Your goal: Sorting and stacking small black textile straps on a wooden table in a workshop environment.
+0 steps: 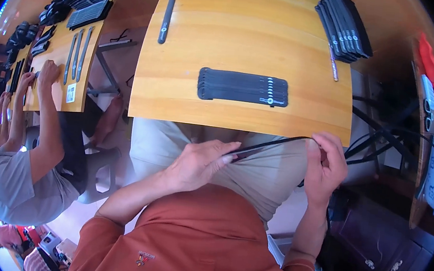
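Note:
Over my lap, just in front of the table edge, a thin black strap [273, 142] stretches between my two hands, seen nearly edge-on. My left hand [199, 163] pinches one end between thumb and fingers. At the other end, slightly higher, my right hand [327, 163] has its fingers curled and grips the strap near its tip. Close ahead on the table lies a neat row of overlapping dark straps [232, 87] with pale round marks near one end. A single dark strap [167, 19] lies apart at the far left.
The wooden table [248, 38] holds a thick stack of dark straps [344, 30] at the far right, beside a slim pen-like stick [333, 64]. At left, a person in grey [22, 178] works at another table. Scissors [429, 116] hang at far right.

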Demonstrator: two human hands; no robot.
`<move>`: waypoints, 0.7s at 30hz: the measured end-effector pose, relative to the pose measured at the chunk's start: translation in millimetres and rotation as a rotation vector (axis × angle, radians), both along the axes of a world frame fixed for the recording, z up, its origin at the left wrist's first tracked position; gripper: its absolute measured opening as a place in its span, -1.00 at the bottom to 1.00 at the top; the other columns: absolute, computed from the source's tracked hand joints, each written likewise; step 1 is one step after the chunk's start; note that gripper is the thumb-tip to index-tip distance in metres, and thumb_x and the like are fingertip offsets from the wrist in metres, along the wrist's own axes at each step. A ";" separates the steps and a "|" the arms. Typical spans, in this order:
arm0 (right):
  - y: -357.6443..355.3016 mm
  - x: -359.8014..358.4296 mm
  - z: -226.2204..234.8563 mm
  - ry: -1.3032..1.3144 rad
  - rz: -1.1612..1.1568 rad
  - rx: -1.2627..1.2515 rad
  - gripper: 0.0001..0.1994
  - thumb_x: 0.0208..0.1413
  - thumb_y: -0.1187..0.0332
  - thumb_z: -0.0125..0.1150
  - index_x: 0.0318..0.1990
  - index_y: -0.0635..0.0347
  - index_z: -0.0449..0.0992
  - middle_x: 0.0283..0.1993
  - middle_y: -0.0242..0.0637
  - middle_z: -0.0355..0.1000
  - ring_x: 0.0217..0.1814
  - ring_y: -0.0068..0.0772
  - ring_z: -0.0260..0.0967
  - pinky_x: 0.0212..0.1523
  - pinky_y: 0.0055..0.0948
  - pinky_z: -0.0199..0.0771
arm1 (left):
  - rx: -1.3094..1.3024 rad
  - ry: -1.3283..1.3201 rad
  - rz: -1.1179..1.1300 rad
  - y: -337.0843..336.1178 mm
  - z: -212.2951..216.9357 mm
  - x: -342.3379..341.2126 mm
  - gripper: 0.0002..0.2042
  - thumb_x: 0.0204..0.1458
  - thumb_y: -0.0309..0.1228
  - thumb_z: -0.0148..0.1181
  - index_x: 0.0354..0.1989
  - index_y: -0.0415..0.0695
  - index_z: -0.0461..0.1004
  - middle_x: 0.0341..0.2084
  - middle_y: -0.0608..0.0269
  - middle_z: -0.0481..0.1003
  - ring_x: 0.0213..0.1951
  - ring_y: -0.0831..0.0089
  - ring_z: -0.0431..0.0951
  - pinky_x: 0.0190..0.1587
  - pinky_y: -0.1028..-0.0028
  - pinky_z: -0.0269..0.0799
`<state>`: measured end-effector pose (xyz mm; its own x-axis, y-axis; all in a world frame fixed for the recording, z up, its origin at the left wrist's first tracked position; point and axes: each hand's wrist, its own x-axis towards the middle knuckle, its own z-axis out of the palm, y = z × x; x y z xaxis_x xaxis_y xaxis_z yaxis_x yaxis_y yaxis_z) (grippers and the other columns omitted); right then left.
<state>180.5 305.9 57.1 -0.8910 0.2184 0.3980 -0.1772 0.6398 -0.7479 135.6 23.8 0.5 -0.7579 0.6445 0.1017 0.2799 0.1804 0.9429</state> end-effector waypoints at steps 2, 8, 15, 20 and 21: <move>4.2 -6.1 -21.3 -0.119 -0.037 -0.155 -0.86 0.27 0.51 0.32 -0.08 0.39 0.62 -0.18 -0.23 0.57 -0.19 -0.54 0.49 -0.18 -0.57 0.47 | 0.005 -0.068 0.061 -8.3 1.9 -5.5 -0.70 0.34 -0.52 0.14 0.21 -0.31 0.51 -0.20 0.05 0.63 -0.29 0.34 0.66 -0.22 0.44 0.58; 1.2 -24.4 -50.9 -0.261 -0.043 -0.318 -0.83 0.27 0.49 0.34 -0.05 0.40 0.63 -0.19 -0.29 0.58 -0.20 -0.61 0.47 -0.18 -0.60 0.48 | 0.199 -0.274 0.450 -14.0 -3.8 -22.3 -0.87 0.23 -0.52 0.35 -0.12 -0.30 0.67 -0.39 0.26 0.58 -0.41 0.61 0.56 -0.37 0.58 0.50; 1.0 -43.8 -70.3 -0.283 -0.016 -0.247 -0.78 0.29 0.43 0.36 -0.01 0.38 0.64 -0.27 -0.38 0.54 -0.30 -0.66 0.46 -0.25 -0.62 0.53 | 0.057 -0.362 0.565 -15.6 -8.4 -47.8 -0.86 0.26 -0.49 0.33 -0.14 -0.33 0.65 -0.46 0.31 0.56 -0.45 0.65 0.53 -0.38 0.59 0.49; 3.9 -53.0 -74.9 -0.318 -0.008 -0.275 -0.77 0.34 0.38 0.30 0.02 0.36 0.64 -0.24 -0.39 0.52 -0.31 -0.68 0.43 -0.33 -0.63 0.57 | -0.007 -0.318 0.604 -13.5 -10.5 -61.6 -0.84 0.26 -0.48 0.32 -0.12 -0.35 0.64 -0.51 0.30 0.58 -0.47 0.65 0.54 -0.40 0.58 0.49; 5.8 -54.4 -75.7 -0.322 -0.008 -0.277 -0.77 0.34 0.38 0.30 0.02 0.36 0.64 -0.24 -0.39 0.52 -0.31 -0.68 0.43 -0.33 -0.63 0.57 | -0.061 -0.360 0.631 -13.2 -8.5 -64.2 -0.84 0.25 -0.48 0.32 -0.12 -0.36 0.64 -0.52 0.29 0.60 -0.47 0.65 0.54 -0.40 0.58 0.49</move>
<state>126.1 311.7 -18.6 -0.9582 0.2850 0.0247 0.0978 0.4076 -0.9079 71.3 10.6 -7.9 -0.9667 0.0707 -0.2460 -0.2202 0.2603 0.9401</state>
